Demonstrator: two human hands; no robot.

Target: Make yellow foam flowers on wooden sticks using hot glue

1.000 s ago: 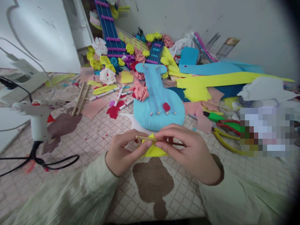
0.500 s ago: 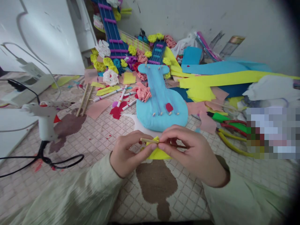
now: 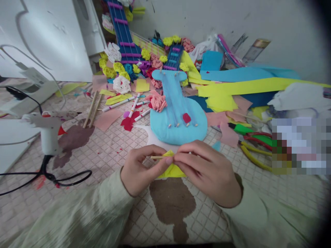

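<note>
My left hand [image 3: 146, 167] pinches a thin wooden stick [image 3: 156, 157] together with the edge of a yellow paper piece [image 3: 172, 171]. My right hand [image 3: 207, 168] has its fingertips closed at the same paper, touching the left fingertips; the stick's right part is hidden behind them. Just beyond both hands lies a light blue guitar shape [image 3: 178, 117] with strings along its neck, a red patch on its body and a crumpled pink paper flower [image 3: 157, 102] at its left side.
A white glue gun [image 3: 50, 132] with a black cable stands at left, near two wooden sticks [image 3: 90, 109]. Markers [image 3: 134, 105] lie beside paper scraps. Scissors [image 3: 254, 155] and a green tool are at right. Decorated dark blue necks [image 3: 124, 38] and yellow strips [image 3: 240, 87] sit at the back.
My right hand has turned slightly and its fingers have closed further over the paper. The right end of the stick no longer shows. The visible left end has shifted slightly left and down.
</note>
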